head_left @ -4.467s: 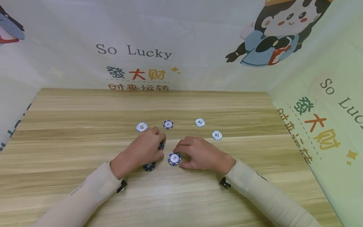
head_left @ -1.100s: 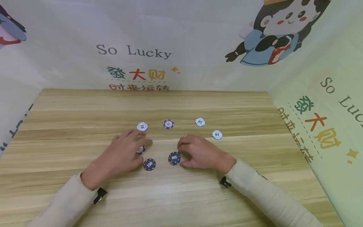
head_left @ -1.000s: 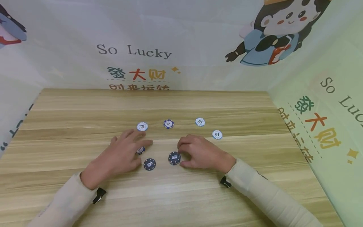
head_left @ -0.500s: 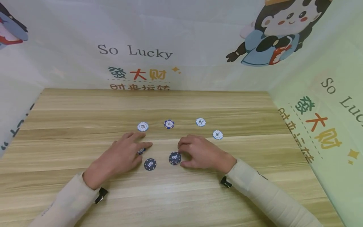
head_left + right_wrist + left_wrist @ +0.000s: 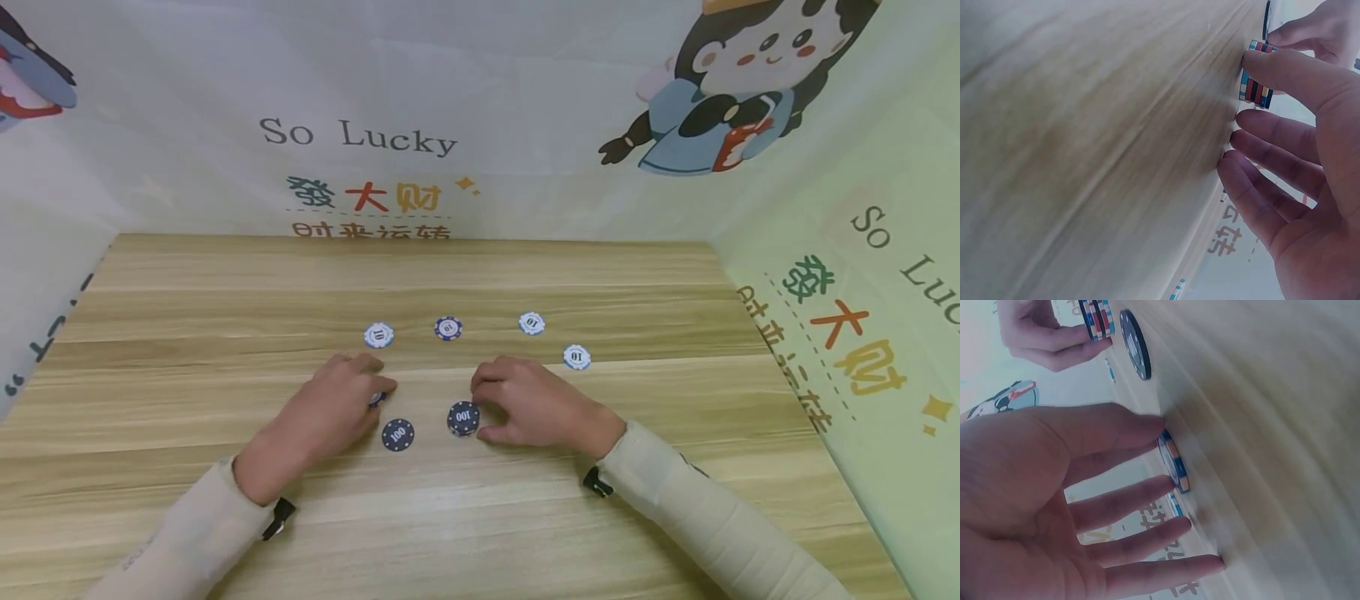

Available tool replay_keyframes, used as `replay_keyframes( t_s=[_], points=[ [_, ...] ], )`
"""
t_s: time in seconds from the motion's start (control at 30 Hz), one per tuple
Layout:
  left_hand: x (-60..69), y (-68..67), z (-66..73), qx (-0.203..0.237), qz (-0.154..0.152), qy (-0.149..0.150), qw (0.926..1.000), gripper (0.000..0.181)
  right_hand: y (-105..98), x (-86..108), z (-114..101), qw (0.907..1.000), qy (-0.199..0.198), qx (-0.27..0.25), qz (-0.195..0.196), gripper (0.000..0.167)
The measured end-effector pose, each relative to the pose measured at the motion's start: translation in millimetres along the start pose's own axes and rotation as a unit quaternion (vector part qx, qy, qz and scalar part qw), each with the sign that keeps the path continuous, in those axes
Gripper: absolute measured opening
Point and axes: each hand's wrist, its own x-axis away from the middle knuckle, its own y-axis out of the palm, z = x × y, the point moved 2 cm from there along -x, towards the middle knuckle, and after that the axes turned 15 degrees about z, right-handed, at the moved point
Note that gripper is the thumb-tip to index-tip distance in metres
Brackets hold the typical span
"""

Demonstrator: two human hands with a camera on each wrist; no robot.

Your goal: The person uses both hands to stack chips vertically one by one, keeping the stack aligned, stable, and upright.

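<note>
A blue-edged chip point(image 5: 1173, 461) lies on the table between the left hand's point(image 5: 322, 408) thumb and fingers, which touch its edges in the left wrist view; the hand mostly covers it in the head view. The other fingers spread out above the table. The right hand point(image 5: 540, 404) curves its thumb and fingers round a stack of chips point(image 5: 463, 418), topped by a black 100 chip. In the right wrist view the stack point(image 5: 1255, 87) shows red, black and blue layers, with the thumb at its side. A single black 100 chip point(image 5: 397, 435) lies flat between the hands.
Farther back on the wooden table point(image 5: 225, 292) lie a white 10 chip point(image 5: 378, 335), a blue chip point(image 5: 448, 328) and two more white 10 chips, one point(image 5: 532, 323) behind the other point(image 5: 577, 357). Printed cloth walls point(image 5: 525, 125) stand at the back and sides.
The stack's top shows a black 100 chip where a blue 10 chip showed earlier. The left hand moved left from beside the stack, then drew its fingers in at the blue chip. The right hand stayed.
</note>
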Motion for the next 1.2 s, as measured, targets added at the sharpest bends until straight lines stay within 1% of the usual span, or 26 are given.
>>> replay_keyframes(
  t_s=[0.2,0.27,0.37,0.53,0.73,0.87,1.0,1.07,1.2],
  points=[
    [-1.0,2.1,5.0,-0.009,0.033,0.014,0.9993,0.018,0,0.0,0,1.0,0.002,0.002,0.0,0.035],
    [-1.6,2.8,6.6,-0.011,0.041,0.015,0.999,0.018,0,0.3,0,1.0,0.003,0.003,-0.001,0.035],
    [-2.8,4.1,8.5,-0.014,0.046,0.011,0.9988,0.021,1,0.5,1,1.0,0.004,0.003,-0.001,0.034],
    [-4.5,5.3,12.3,-0.023,0.047,0.005,0.9986,0.027,1,1.0,1,1.0,0.004,0.004,-0.001,0.034],
    [-3.7,4.8,15.8,-0.036,0.055,0.002,0.9979,0.023,0,1.0,0,1.0,0.005,-0.001,-0.001,0.034],
    [-3.5,4.9,14.1,-0.041,0.052,-0.001,0.9978,0.016,0,1.5,0,1.0,0.007,-0.002,-0.004,0.033],
    [-5.7,5.0,10.5,-0.045,0.038,-0.006,0.9982,0.008,0,1.9,0,0.9999,0.009,-0.002,-0.008,0.033],
    [-7.1,4.9,8.7,-0.047,0.032,-0.008,0.9984,0.008,1,1.7,0,0.9999,0.01,-0.003,-0.009,0.033],
    [-8.4,4.5,6.3,-0.045,0.043,-0.001,0.9981,0.009,0,0.8,1,0.9999,0.008,-0.006,-0.01,0.033]
  ],
)
